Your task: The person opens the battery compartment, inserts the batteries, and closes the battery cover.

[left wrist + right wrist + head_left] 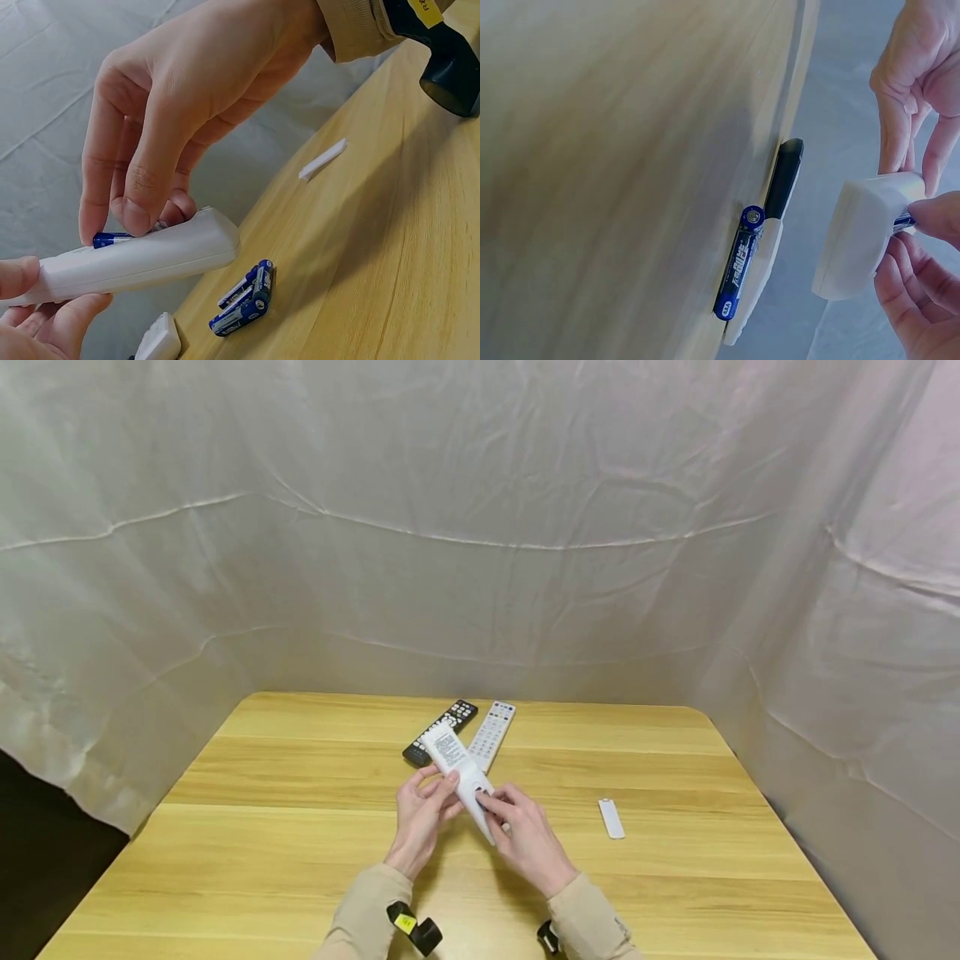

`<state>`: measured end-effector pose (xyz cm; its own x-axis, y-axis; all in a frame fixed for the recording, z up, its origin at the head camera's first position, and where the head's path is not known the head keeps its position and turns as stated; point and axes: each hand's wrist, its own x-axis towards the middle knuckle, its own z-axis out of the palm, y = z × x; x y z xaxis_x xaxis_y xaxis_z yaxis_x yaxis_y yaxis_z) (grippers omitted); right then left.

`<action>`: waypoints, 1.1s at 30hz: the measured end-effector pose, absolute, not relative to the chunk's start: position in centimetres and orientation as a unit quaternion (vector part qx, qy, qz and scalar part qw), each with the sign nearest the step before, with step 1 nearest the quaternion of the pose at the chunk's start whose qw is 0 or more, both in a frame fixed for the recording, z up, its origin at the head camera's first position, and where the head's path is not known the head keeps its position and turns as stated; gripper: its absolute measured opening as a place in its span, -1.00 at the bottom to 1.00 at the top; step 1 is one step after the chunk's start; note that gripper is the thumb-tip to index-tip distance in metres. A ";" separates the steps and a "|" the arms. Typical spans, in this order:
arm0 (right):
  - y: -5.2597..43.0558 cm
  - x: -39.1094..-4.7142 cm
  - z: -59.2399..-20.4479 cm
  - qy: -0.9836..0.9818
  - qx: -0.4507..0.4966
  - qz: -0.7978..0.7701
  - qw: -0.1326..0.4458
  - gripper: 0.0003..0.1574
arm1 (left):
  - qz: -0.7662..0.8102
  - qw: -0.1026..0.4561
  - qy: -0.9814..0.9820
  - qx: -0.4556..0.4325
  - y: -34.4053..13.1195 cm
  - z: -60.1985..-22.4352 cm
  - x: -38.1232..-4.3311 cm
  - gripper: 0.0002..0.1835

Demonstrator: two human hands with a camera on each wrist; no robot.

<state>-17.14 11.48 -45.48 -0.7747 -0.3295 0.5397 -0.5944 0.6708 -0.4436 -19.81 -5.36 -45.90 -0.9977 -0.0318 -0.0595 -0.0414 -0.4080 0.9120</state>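
A white remote control is tilted above the table, its printed back turned up. My left hand grips it by the sides, the thumb lying on the back. At its near end, my right hand pinches a blue battery at the battery compartment; the fingers partly hide it. The left wrist view shows this hand coming from above, with its thumb against the battery. Several blue AAA batteries lie on the tabletop below the remote; in the head view the hands and remote hide them.
A black remote control and another white remote control lie towards the back of the wooden table. On the right lies a small white battery cover. Grey sheeting hangs around the back and sides.
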 end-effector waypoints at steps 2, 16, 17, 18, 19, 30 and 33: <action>11.5 -17.1 -45.5 -0.890 0.262 0.305 0.212 -0.58 | 0.839 0.001 0.543 -0.034 -5.4 -45.9 -19.8 -0.54; 11.5 -16.9 -45.5 -0.897 0.265 0.286 0.207 -0.55 | 0.840 0.001 0.541 -0.046 -5.1 -46.1 -20.1 -0.56; 11.5 -16.9 -45.5 -0.898 0.265 0.287 0.204 -0.55 | 0.840 0.001 0.540 -0.047 -5.1 -46.2 -20.1 -0.56; 11.5 -16.8 -45.5 -0.898 0.264 0.288 0.202 -0.55 | 0.840 0.001 0.540 -0.047 -5.1 -46.1 -20.0 -0.56; 11.5 -16.8 -45.5 -0.899 0.264 0.288 0.199 -0.54 | 0.841 0.001 0.540 -0.048 -5.1 -46.1 -20.0 -0.56; 11.5 -16.9 -45.2 -0.906 0.264 0.277 0.180 -0.49 | 0.844 0.001 0.535 -0.051 -5.2 -46.0 -20.2 -0.56; 11.5 -16.9 -45.1 -0.910 0.263 0.270 0.174 -0.48 | 0.845 0.000 0.533 -0.052 -5.2 -46.0 -20.3 -0.56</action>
